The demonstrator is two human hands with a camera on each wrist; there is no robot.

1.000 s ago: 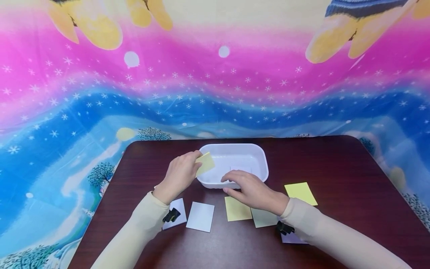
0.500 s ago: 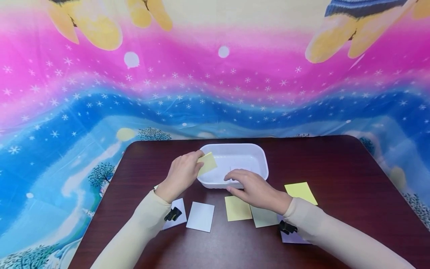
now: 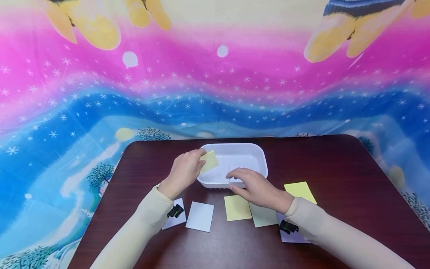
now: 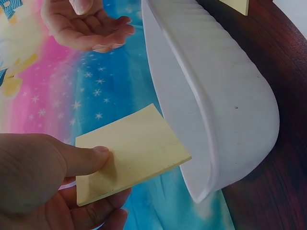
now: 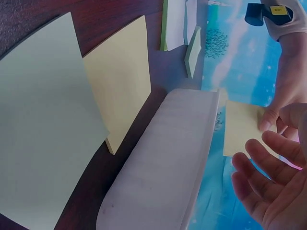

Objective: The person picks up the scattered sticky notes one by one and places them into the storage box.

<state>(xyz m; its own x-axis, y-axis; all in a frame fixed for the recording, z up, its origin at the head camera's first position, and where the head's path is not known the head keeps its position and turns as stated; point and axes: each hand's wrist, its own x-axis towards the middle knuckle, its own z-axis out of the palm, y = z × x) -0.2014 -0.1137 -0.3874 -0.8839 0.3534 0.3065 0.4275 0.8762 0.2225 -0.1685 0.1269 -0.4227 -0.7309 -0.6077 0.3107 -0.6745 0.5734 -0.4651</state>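
Note:
My left hand (image 3: 184, 170) pinches a pale yellow sticky note pad (image 3: 209, 161) between thumb and fingers. The pad is tilted above the left end of a white plastic basin (image 3: 264, 160). In the left wrist view the thumb lies across the face of the pad (image 4: 139, 143), beside the basin's rim. Over the basin's near side hovers my right hand (image 3: 256, 188), palm down, with loosely bent fingers and nothing held. The right wrist view shows those fingers (image 5: 268, 175) spread, in front of the pad and the left hand.
Nearer the front lie another pale yellow pad (image 3: 237, 209), a pale green pad (image 3: 262, 216) and a lilac pad (image 3: 292, 237). A bright yellow pad (image 3: 300, 191) is at right. A whitish pad (image 3: 200, 216) and a lilac pad (image 3: 171, 222) lie at left. Patterned cloth (image 3: 215, 108) hangs behind the table.
My left hand has shifted slightly right with the pale yellow pad, further over the basin. The right hand has also drifted a little to the right, still holding nothing.

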